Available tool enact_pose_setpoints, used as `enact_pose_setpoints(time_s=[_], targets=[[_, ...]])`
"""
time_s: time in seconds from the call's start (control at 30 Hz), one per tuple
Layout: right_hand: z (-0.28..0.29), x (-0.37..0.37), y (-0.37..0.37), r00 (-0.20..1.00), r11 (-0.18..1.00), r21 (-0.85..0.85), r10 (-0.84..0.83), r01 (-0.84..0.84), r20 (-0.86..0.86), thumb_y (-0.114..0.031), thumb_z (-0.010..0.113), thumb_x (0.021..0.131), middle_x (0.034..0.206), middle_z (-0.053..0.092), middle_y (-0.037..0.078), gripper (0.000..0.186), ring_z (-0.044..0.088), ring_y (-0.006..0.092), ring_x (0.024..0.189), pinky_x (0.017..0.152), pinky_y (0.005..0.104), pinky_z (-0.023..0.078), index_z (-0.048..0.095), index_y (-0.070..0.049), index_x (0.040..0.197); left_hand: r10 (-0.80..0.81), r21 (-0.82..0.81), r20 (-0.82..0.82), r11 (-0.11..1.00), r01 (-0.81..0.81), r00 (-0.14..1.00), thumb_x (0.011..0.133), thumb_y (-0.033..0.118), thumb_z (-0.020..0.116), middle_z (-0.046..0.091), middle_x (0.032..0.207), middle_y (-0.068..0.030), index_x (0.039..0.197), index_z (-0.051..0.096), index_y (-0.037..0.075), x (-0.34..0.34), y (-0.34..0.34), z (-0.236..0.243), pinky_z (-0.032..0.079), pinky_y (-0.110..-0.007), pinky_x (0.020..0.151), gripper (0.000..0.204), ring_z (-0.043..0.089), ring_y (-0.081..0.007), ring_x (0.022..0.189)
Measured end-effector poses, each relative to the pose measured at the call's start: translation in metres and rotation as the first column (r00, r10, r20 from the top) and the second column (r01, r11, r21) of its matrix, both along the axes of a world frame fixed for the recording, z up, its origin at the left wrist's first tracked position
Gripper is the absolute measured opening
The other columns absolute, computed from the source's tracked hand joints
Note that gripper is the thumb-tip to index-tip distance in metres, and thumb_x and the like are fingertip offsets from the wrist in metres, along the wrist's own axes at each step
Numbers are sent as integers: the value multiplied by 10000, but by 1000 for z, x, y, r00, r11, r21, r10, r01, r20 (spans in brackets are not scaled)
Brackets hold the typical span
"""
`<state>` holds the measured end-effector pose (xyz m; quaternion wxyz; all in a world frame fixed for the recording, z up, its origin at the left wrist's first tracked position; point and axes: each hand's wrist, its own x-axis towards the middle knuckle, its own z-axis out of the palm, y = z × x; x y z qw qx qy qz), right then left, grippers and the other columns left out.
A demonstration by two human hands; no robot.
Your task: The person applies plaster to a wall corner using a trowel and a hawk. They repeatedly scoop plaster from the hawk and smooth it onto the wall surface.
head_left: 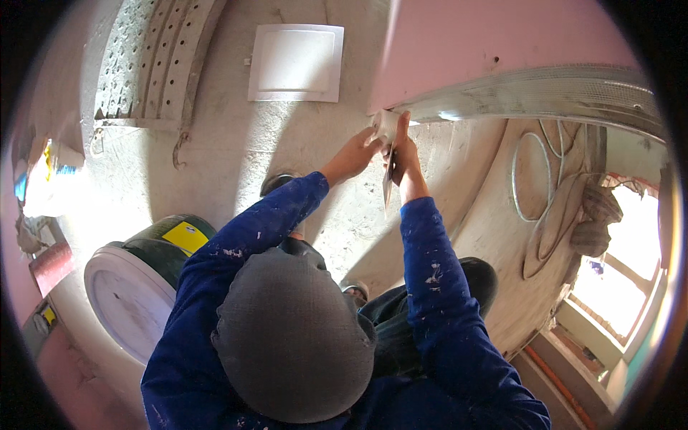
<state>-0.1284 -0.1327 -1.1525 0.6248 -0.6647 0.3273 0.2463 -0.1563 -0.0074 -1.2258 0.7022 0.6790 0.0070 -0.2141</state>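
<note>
Both my hands meet in the upper middle of the head view, beside the lower edge of a pink panel. My left hand has its fingers closed on a small white roll, perhaps tape. My right hand is closed round a flat-bladed tool, like a putty knife, whose blade points down, and its raised thumb is against the roll. A silvery mesh strip runs along the panel's edge, just right of my hands. My blue sleeves have white spatters.
A lidded bucket stands at left. A perforated board and white square panel lie on the concrete floor. A looped cable and bright window openings are at right. A grey cloth dome fills the bottom middle.
</note>
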Motion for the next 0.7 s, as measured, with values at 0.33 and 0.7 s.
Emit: enact_pose_setpoints(time_s=[0.33,0.7], targets=[[0,-79,-71,956,874,423,-138,241,-259,-717,499,916,742,491,-21,748,416,66,556,487,208,338,537,-70,1289,201,-9,-47,979,-201,979,1012,434,537,649,1152,-162,1296,530,-57,0,-12,-8,549,-344,785,568,645,-223,978],[-6,-118,-91,947,601,796,206,76,-246,-393,562,987,739,469,-33,290,472,100,653,577,239,393,586,-107,1024,225,-261,-304,915,-308,926,1004,465,551,646,1089,-143,1142,573,-35,-1,-23,12,531,-335,867,519,648,-226,1010]])
